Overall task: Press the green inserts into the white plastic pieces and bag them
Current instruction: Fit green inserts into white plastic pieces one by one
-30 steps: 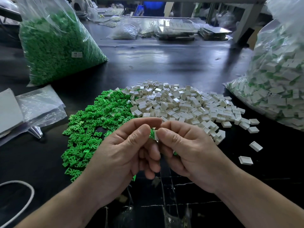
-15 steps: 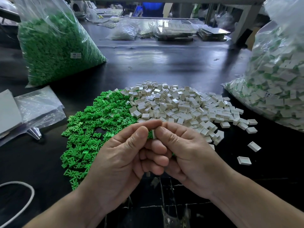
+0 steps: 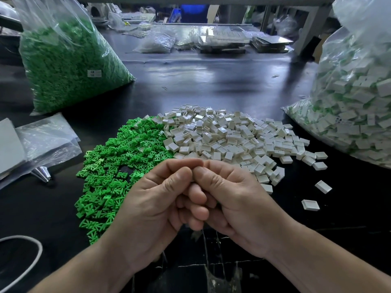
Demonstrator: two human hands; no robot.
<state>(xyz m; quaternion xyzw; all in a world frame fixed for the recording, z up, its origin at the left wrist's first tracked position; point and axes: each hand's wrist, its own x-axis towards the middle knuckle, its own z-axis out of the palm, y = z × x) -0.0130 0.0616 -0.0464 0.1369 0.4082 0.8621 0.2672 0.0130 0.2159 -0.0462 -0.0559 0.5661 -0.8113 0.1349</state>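
The black counter (image 3: 211,81) is the biggest thing here, and in its middle lies the white pile (image 3: 228,136), a heap of little white plastic pieces. Far to the left of the white pile and behind it stands a fat clear bag of green inserts (image 3: 63,66). Just to the right of the white pile leans the bag of finished pieces (image 3: 355,106), white with green showing inside. The green pile (image 3: 118,166) of loose inserts touches the left side of the white pile. Just in front of the white pile, nearer the person, the left hand (image 3: 152,204) and the right hand (image 3: 239,199) are pushed together. The fingers (image 3: 182,164) of both are curled tight, with thumbs and first fingers pinched tip to tip. I cannot tell what is between them because it is hidden. I think it is one white piece getting its insert. Two loose white pieces (image 3: 323,186) lie to the right of the white pile, a little apart from it. These bits look tiny, light, hard and smooth, so I think they slip easily. It seems best to hold a white piece by its side edges, hollow side up. Then push the insert in flat with a thumb, gently, since its thin arms might snap.
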